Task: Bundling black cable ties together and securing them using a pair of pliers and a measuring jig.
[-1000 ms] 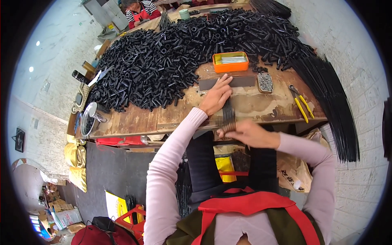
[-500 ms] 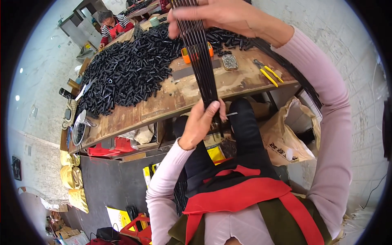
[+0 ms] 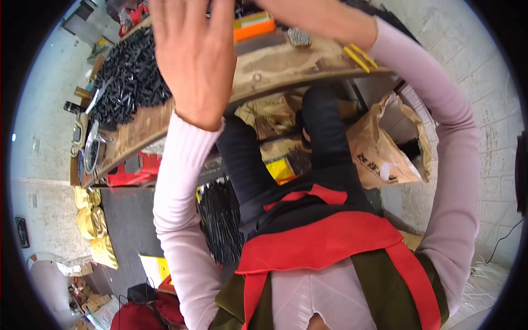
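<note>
My left hand (image 3: 195,63) is raised over the wooden workbench (image 3: 264,70), its back toward me. The fingers stretch upward, slightly apart, and their tips run out of the top edge. My right hand (image 3: 300,15) reaches in from the right above the bench. Its fingers lie beyond the top edge, so whatever they hold is hidden. To the left of my left hand spreads a heap of short black tubes (image 3: 129,80). Nearest my right hand are an orange tray (image 3: 256,30), a container of small metal pieces (image 3: 298,37) and yellow-handled pliers (image 3: 358,58).
A brown paper bag (image 3: 379,148) stands open by my right leg. Long thin black rods (image 3: 220,220) lie beside my left leg. Yellow bags (image 3: 91,223) line the left wall. Red material (image 3: 135,169) sits under the bench. Another person (image 3: 132,16) is partly visible at the far left.
My left hand has risen from the lower end of the black rod bundle to the top left. The bundle is out of sight. The view has tilted downward, cutting off the right hand's fingers.
</note>
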Tool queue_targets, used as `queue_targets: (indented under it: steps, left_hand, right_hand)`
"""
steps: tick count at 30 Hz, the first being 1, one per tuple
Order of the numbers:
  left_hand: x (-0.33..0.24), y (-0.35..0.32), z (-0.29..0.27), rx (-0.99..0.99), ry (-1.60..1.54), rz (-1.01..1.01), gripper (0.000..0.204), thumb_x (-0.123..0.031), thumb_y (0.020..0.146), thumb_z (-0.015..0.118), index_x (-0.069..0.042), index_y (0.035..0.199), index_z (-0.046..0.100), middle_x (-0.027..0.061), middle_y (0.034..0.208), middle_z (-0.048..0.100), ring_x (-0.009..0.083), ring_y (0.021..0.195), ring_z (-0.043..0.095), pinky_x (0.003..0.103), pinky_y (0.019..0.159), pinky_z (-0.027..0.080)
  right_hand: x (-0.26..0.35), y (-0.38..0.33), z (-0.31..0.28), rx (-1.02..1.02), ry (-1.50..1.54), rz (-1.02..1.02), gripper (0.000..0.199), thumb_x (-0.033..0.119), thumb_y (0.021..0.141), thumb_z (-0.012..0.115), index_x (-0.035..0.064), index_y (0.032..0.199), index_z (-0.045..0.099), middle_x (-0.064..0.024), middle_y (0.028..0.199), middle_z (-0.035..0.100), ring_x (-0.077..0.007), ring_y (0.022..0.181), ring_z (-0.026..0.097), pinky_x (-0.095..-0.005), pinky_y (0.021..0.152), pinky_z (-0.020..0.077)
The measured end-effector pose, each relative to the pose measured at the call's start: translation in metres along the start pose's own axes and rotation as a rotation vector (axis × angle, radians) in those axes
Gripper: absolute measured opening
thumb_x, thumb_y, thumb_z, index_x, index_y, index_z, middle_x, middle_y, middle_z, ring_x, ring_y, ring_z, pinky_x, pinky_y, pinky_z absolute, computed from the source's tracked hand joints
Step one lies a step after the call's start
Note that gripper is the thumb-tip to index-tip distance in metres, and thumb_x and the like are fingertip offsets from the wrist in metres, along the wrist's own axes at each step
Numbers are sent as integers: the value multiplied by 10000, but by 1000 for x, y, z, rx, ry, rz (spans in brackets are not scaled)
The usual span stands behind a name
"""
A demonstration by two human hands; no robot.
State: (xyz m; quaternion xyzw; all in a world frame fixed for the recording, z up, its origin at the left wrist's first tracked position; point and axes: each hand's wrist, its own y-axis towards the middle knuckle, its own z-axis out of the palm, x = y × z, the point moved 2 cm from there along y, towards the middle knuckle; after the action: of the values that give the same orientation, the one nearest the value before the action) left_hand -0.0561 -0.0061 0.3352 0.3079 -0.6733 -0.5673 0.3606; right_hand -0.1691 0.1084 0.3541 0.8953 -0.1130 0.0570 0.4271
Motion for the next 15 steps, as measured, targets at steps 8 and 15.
queue_targets:
  steps: [8,15]
  left_hand:
    - [-16,-185,36,765,-976,-1241,448,-102,917,654,-31,1333,504,42,951,649,98,839,580,255,749,487]
    - [-67,-306,-6,953,-960,-1327,351,-69,914,642,6,1232,514,11,816,513,98,742,478,288,652,451]
  right_hand:
    - [-11,-113,94,-268,1154,676,308,373,1026,472,90,910,509,37,631,411,-57,491,374,-209,443,326]
    - [30,-228,174,-207,1091,1035,361,379,1051,410,57,927,517,31,639,432,-46,521,383,-210,459,308]
